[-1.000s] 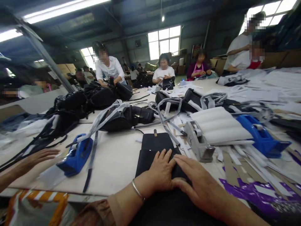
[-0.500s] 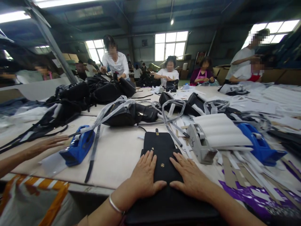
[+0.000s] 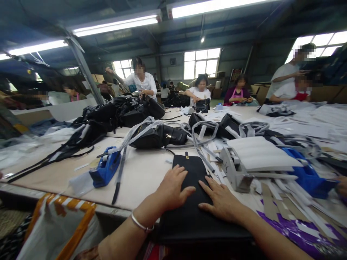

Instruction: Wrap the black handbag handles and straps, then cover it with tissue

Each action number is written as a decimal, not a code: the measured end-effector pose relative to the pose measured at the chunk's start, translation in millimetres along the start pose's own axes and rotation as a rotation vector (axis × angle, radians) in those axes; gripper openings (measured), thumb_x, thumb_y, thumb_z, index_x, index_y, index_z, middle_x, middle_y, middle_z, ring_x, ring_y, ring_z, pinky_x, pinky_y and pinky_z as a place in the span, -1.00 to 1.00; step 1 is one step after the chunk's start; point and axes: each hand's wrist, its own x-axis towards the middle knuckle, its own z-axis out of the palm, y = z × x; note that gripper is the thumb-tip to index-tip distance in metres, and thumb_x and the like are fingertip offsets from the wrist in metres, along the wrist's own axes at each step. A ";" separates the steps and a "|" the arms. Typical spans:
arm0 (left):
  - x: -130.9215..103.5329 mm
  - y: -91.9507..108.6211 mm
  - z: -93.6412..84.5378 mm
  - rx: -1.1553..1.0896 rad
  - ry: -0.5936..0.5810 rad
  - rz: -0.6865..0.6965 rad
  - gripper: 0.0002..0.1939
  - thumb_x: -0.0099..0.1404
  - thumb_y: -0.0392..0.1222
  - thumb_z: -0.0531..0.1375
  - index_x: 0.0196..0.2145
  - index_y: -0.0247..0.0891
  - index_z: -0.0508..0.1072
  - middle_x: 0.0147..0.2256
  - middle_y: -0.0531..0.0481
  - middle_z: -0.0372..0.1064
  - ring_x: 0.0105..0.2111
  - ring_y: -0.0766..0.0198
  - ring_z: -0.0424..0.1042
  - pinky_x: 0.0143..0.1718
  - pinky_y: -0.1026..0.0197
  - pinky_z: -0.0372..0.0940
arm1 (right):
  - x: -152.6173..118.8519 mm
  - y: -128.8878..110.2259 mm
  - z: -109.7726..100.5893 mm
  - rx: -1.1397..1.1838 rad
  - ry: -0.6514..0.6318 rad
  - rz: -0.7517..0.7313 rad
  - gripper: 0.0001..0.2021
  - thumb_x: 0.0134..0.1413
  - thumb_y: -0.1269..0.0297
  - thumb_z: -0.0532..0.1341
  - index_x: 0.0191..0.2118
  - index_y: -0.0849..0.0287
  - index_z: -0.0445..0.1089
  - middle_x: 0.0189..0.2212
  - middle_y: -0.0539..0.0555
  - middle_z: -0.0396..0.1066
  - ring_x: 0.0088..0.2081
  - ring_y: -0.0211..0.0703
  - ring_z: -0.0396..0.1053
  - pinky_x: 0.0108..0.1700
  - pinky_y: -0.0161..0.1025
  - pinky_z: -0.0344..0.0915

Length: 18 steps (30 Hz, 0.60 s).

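A black bag [image 3: 208, 227] lies in front of me with a flat upper section reaching away across the table. At its far end is a small strap with a gold-coloured clasp [image 3: 187, 155]. My left hand [image 3: 173, 187] is over the left side of the upper section, fingers stretched forward and thumb out. Flat on the right side rests my right hand [image 3: 221, 198], fingers spread. Neither hand grips anything. The gold snap seen earlier on the bag does not show now.
A blue tape dispenser [image 3: 107, 168] stands left, a grey one [image 3: 235, 171] and another blue one [image 3: 309, 177] right. Black bags [image 3: 146, 135] with wrapped straps lie beyond. White foam sheets [image 3: 262, 153] and scrap strips are at right. Another person's hand [image 3: 342, 187] shows at the right edge.
My left hand has shifted up over the bag, its thumb lifted from near the right thumb. The other person's hand by the left dispenser is gone. The view has turned slightly left and up.
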 end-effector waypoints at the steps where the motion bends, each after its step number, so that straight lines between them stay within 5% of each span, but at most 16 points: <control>1: 2.6 5.9 3.7 0.012 -0.077 0.090 -0.33 0.30 0.21 0.10 0.24 -0.23 0.26 0.28 -0.26 0.13 0.32 -0.18 0.01 0.26 -0.31 -0.03 | 0.0 -0.4 0.7 -0.004 0.001 0.000 -0.10 0.09 -0.35 0.04 0.40 0.13 -0.05 0.40 0.36 -0.23 0.40 0.26 -0.24 0.29 0.24 -0.17; 5: 7.5 14.3 30.5 0.039 -0.302 0.216 -0.17 0.25 0.40 0.01 0.34 -0.06 0.07 0.36 -0.25 -0.06 0.34 -0.30 -0.12 0.21 -0.49 -0.18 | 1.4 -1.5 4.9 -0.002 0.028 0.030 -0.13 0.11 -0.24 0.09 0.39 0.22 -0.02 0.40 0.34 -0.21 0.40 0.21 -0.24 0.31 0.22 -0.19; 8: 8.8 11.6 39.9 0.049 -0.323 0.208 -0.12 0.21 0.46 -0.01 0.36 0.02 -0.02 0.38 -0.25 -0.16 0.36 -0.31 -0.21 0.21 -0.52 -0.26 | 1.1 -2.6 3.8 0.026 0.030 0.069 -0.13 0.11 -0.21 0.10 0.39 0.25 -0.03 0.41 0.30 -0.25 0.41 0.19 -0.29 0.32 0.20 -0.22; 14: 23.4 7.2 28.4 0.110 -0.377 0.212 -0.12 0.19 0.48 0.00 0.36 0.14 -0.09 0.37 -0.27 -0.20 0.34 -0.35 -0.20 0.17 -0.58 -0.25 | -4.0 -4.7 -7.2 0.194 0.017 0.100 -0.14 0.07 -0.11 0.17 0.40 0.16 -0.05 0.42 0.23 -0.32 0.42 0.17 -0.34 0.34 0.20 -0.24; 18: 43.2 -6.0 43.4 0.174 -0.423 0.251 -0.23 0.23 0.35 0.11 0.32 0.21 -0.02 0.35 -0.27 -0.14 0.31 -0.39 -0.13 0.15 -0.57 -0.11 | -4.4 2.3 -15.8 0.249 0.123 0.057 -0.30 0.08 0.02 0.20 0.32 0.14 0.17 0.38 0.22 -0.05 0.38 0.20 -0.11 0.33 0.18 -0.15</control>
